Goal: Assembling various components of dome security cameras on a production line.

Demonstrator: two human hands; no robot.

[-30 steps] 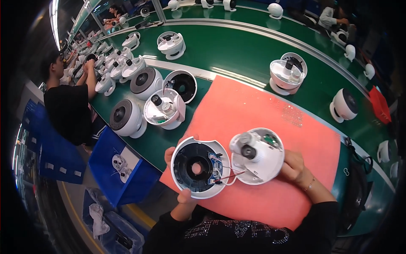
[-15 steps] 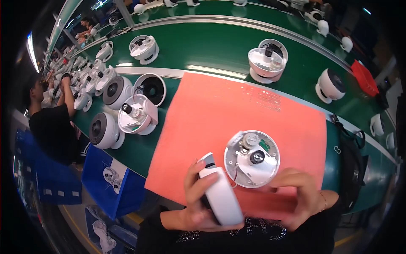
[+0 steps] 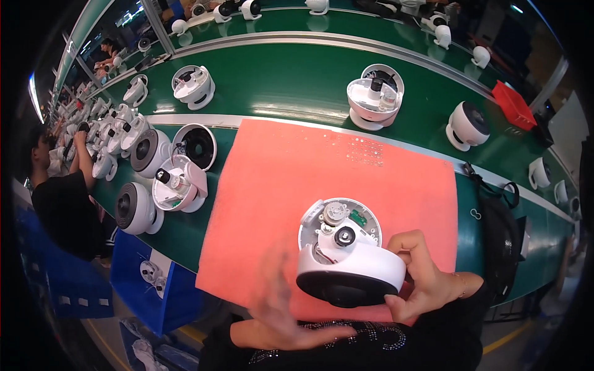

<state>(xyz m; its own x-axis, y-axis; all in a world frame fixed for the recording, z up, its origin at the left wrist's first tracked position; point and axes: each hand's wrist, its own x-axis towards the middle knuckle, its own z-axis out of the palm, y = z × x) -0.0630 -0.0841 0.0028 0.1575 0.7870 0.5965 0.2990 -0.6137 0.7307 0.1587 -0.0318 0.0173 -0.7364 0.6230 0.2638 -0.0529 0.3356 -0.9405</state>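
My right hand grips the right end of a round white camera housing with a black front face. The housing is tilted, its black face toward me. Just beyond it, an opened white camera body sits on the orange-pink mat, showing a motor, a black lens part and a small green board. Thin wires show between the two pieces, and the housing hides the near part of the body. To the left of the housing, my left hand is empty, thumb stretched out and fingers smeared by motion.
Tiny screws lie in rows on the mat's far part. Several white cameras stand at the left, near a blue bin. More stand on the green conveyor. A black bag lies right; another person works far left.
The white housing has passed from my left hand to my right and turned its black face toward me, close against the body. My left hand has let go. The whole view has shifted slightly.
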